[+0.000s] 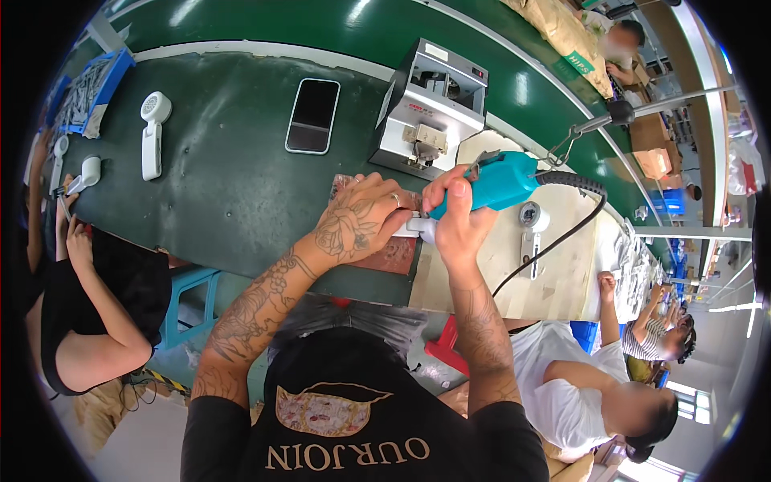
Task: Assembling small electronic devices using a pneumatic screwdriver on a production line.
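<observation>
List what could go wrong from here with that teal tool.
1. The teal tool in the right hand might slip toward the left hand, which holds the white piece close by.
2. The black cord appears to cross the white device on the pale board, so a tug could shift it.

Teal tool (499, 185), tilted, white device (408, 226), held

The single fisheye view looks steeply down from head height over the desk (233, 153), with the left hand (368, 213) and right hand (464, 226) within arm's reach near its centre. Straight edges bend toward the dark rim, where distant details may be too warped to read.
</observation>
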`<move>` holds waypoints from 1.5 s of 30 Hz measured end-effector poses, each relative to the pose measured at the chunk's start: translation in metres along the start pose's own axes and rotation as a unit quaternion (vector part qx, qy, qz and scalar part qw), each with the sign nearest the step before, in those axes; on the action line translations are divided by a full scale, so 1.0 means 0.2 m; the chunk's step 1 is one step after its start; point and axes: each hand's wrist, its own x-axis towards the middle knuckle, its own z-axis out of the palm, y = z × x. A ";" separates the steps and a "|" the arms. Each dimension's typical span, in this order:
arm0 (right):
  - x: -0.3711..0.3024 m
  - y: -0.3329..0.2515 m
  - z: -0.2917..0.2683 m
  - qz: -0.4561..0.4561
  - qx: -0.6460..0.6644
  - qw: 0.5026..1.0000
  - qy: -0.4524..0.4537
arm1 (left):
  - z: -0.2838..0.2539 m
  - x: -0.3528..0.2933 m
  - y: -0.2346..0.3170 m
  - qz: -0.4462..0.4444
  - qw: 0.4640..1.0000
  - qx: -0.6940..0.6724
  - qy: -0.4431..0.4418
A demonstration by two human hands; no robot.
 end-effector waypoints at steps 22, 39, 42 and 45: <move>0.32 0.06 0.11 -0.130 -0.037 0.990 0.026 | 0.02 -0.01 0.02 0.019 0.997 -0.033 0.068; -0.03 -0.17 0.02 -0.005 -0.013 1.000 0.011 | 0.00 -0.01 0.00 -0.004 0.998 -0.028 0.057; -0.05 -0.14 -0.01 0.020 -0.018 1.000 0.011 | -0.01 -0.01 0.02 0.000 0.998 -0.030 0.055; -0.07 -0.12 -0.03 0.004 0.003 1.000 0.013 | 0.00 -0.01 0.03 0.000 0.998 -0.036 0.055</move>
